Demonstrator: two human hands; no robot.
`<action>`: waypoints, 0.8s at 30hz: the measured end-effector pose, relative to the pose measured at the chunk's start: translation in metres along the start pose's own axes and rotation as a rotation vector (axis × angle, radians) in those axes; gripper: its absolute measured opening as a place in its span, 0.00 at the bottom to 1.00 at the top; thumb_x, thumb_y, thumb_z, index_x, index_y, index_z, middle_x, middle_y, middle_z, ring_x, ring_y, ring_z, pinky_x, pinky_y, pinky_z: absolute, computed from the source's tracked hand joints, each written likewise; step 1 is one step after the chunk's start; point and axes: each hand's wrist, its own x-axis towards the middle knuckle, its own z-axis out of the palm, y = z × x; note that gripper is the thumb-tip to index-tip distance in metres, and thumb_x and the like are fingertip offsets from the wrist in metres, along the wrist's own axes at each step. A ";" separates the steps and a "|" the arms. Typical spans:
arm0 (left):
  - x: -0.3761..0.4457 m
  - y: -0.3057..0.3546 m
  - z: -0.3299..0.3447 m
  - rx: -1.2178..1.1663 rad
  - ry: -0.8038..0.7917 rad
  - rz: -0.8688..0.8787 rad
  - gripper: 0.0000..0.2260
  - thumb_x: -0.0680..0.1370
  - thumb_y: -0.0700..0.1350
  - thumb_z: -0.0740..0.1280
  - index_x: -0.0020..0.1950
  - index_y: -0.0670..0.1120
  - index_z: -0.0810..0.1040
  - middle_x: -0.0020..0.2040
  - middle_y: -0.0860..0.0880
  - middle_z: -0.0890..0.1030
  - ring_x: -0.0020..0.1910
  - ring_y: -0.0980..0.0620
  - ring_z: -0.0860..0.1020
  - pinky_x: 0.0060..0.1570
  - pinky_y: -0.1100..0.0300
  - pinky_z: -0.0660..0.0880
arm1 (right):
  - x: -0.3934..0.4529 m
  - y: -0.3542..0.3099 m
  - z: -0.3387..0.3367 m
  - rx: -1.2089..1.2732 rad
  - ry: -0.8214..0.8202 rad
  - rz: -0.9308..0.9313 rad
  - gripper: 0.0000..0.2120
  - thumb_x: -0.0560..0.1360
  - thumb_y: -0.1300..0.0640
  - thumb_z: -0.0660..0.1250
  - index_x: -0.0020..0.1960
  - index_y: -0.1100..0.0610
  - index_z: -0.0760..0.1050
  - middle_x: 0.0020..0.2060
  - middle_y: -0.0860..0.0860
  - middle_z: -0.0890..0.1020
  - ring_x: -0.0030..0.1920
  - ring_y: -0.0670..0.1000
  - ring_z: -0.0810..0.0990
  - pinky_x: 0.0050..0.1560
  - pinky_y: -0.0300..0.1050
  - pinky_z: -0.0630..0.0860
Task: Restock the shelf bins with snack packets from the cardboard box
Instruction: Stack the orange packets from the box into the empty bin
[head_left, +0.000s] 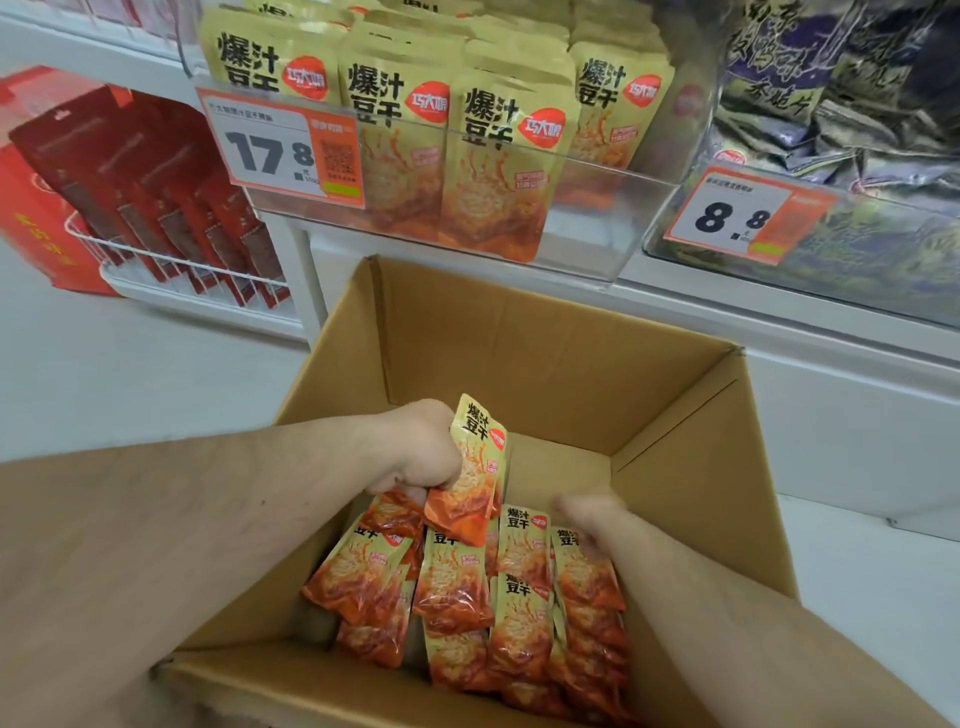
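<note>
Reaching into the cardboard box (545, 358), your left hand (423, 452) has its grip curled around a few snack packets (475, 467), lifted above the packets piled inside. Your right hand (589, 512) is blurred among them; its grip can't be told. Yellow packets fill the shelf bin (597, 208) above.

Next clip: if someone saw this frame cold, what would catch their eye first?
Likely the open brown cardboard box in the lower centre, half full of yellow-and-orange snack packets, with both bare forearms reaching in. The left hand has its grip on a bunch of packets; the blurred right hand hovers over the rest. Above, a clear plastic shelf bin holds matching packets behind an orange price tag.
</note>
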 end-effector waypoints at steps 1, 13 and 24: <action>0.000 -0.001 -0.001 -0.005 -0.001 0.005 0.17 0.74 0.29 0.64 0.60 0.42 0.78 0.55 0.41 0.82 0.43 0.46 0.82 0.34 0.59 0.79 | 0.012 0.012 0.010 -0.148 0.013 0.023 0.19 0.75 0.41 0.67 0.54 0.56 0.76 0.44 0.52 0.78 0.39 0.51 0.76 0.37 0.41 0.74; -0.003 -0.016 -0.011 -0.036 0.060 -0.017 0.20 0.75 0.29 0.62 0.61 0.48 0.72 0.51 0.44 0.80 0.48 0.42 0.82 0.46 0.45 0.83 | 0.025 0.027 0.025 0.132 -0.037 0.152 0.47 0.52 0.45 0.82 0.64 0.61 0.68 0.49 0.56 0.82 0.43 0.55 0.83 0.42 0.46 0.83; -0.045 0.017 -0.008 -0.057 0.087 0.218 0.23 0.73 0.35 0.66 0.67 0.49 0.71 0.52 0.45 0.81 0.48 0.43 0.82 0.40 0.53 0.81 | -0.155 -0.056 -0.040 0.660 -0.324 -0.435 0.46 0.64 0.51 0.76 0.75 0.38 0.54 0.46 0.58 0.82 0.30 0.49 0.74 0.32 0.44 0.74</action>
